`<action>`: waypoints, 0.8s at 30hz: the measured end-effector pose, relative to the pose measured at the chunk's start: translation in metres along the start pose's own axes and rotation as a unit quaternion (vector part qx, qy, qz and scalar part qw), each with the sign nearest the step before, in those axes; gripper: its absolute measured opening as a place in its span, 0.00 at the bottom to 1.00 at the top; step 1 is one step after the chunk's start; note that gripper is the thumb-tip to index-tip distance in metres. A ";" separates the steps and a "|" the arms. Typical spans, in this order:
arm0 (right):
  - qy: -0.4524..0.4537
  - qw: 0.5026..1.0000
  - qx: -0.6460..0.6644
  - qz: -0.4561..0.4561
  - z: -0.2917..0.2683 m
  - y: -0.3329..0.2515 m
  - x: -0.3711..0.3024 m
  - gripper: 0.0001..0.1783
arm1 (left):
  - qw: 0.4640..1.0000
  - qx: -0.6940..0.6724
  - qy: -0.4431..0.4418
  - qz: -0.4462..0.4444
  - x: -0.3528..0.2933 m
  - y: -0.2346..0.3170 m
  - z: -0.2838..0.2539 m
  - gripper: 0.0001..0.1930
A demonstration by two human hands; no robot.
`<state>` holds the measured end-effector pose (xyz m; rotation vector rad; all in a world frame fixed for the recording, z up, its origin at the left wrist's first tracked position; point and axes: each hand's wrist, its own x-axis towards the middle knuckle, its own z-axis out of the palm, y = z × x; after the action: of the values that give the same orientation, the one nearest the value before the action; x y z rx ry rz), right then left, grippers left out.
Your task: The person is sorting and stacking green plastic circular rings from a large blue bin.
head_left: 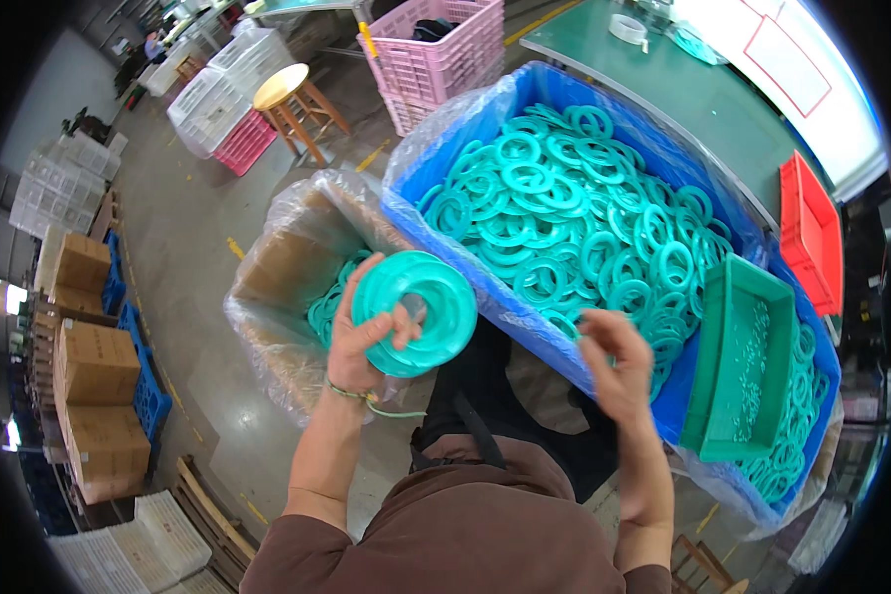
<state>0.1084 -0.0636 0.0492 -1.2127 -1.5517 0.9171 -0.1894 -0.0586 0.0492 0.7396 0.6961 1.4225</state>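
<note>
Left hand (349, 346) gripped a stack of green rings (452, 315), fingers through the hole, roughly face-up, near the lined box (285, 259). Right hand (619, 364), apart, hovered at the blue bin (523, 319)'s near edge, fingers curled; grip unclear, blurred. Loose rings (569, 203) lay ahead, right hand nearer. Round: no long axis.

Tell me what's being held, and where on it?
The left grip holds stacked teal rings by their left side, fingertips showing in the hole. For the right grip, I can't tell.
</note>
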 end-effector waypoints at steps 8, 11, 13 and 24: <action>-0.005 0.962 0.230 0.146 0.050 -0.019 0.005 0.11 | 1.000 -0.021 -0.016 -0.018 0.000 -0.038 0.046 0.33; -0.015 0.925 0.309 0.221 0.041 -0.021 0.006 0.07 | 1.000 -0.018 -0.011 -0.015 -0.001 -0.045 0.052 0.32; -0.041 0.920 0.313 0.231 0.033 -0.017 0.007 0.06 | 1.000 -0.004 0.007 -0.014 0.000 -0.047 0.056 0.32; -0.097 0.945 0.257 0.175 0.010 -0.008 0.021 0.12 | 0.996 0.069 0.048 -0.035 0.003 -0.058 0.062 0.32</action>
<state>0.0949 -0.0450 0.0583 -1.0467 -1.1424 1.6025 -0.1042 -0.0582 0.0402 0.7507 0.8937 1.3612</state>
